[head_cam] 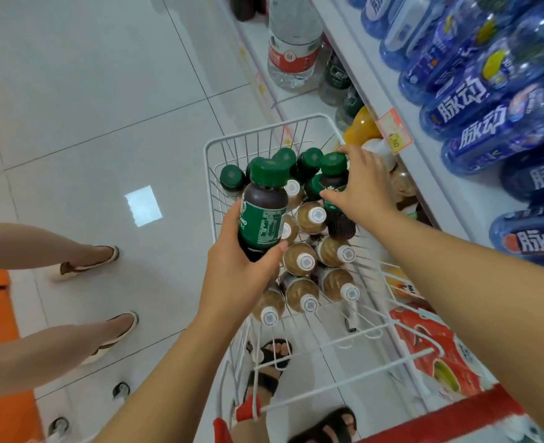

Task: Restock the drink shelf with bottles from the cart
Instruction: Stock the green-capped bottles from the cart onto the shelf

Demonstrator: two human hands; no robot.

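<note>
Two hands worked over the white wire cart (265, 128). The left hand (241, 270) gripped a dark bottle (262, 215) with a green cap and green label, fingers and thumb curled round its lower half, holding it upright above the basket. The right hand (365, 183) clasped a second green-capped bottle (334, 179) near the cart's far right corner, thumb on one side and fingers round the other. More green-capped bottles (285, 157) stood at the far end of the basket, and light brown bottles with white caps (305, 260) lay on their sides in its middle. The shelf (424, 174) ran along the right, just beside the cart, stocked with blue bottles (488, 100) above a price tag (395, 131). Another person's legs (85, 257) stood on the tiled floor (104, 91) to the left.
</note>
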